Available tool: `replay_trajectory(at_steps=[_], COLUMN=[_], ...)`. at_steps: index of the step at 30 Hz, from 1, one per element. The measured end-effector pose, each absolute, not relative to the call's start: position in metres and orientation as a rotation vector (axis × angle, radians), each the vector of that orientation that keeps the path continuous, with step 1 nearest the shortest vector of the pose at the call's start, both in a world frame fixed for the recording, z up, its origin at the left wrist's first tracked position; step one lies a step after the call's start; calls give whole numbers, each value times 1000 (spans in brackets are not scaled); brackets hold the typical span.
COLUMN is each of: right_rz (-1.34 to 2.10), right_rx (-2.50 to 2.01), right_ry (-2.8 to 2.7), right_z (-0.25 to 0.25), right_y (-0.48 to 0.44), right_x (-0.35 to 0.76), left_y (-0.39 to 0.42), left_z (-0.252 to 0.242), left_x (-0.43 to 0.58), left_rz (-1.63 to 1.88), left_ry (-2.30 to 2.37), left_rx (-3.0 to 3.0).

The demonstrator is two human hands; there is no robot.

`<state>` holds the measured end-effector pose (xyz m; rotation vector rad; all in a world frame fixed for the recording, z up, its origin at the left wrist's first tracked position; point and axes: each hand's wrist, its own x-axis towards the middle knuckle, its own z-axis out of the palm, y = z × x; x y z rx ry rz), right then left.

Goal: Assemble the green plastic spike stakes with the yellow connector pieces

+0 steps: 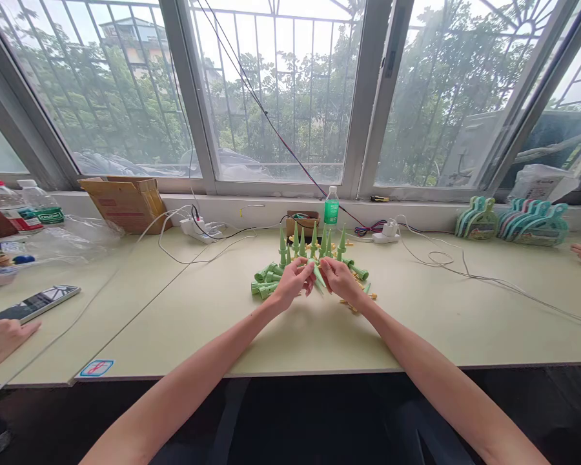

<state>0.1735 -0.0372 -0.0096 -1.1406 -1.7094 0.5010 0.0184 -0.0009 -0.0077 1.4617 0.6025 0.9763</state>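
Observation:
My left hand [293, 282] and my right hand [337, 279] meet over the pale green table [213, 323], both closed on one green cone-shaped spike [318, 275] held between them. Behind the hands several green spikes [314, 240] stand upright on their bases. To the left of my left hand lies a heap of green spikes [266, 281] on their sides. Small yellow pieces [351, 305] are scattered by my right wrist.
A cardboard box [126, 201], a power strip [201, 229] with cables, a small brown box [303, 223] and a green-labelled bottle [332, 206] line the window sill. Green packs [513, 221] stand at right. Other people's hands [2, 339] show at both edges; a phone [36, 302] lies left.

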Motion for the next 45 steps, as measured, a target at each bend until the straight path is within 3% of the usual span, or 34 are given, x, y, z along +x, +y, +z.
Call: replay_trajectory(at_steps=[20, 31, 45], right_rz=[655, 606, 601], right_rx=[-1138, -1053, -1006], right_ry=[-1617, -1510, -1693], right_z=[-14, -17, -15], right_y=[-30, -27, -33], right_x=[177, 174, 173], left_y=[-6, -6, -5], left_z=[-15, -12, -7], left_x=[21, 25, 20], left_rz=[1152, 1318, 906], left_ry=[641, 615, 796], left_rx=[1913, 1734, 1463])
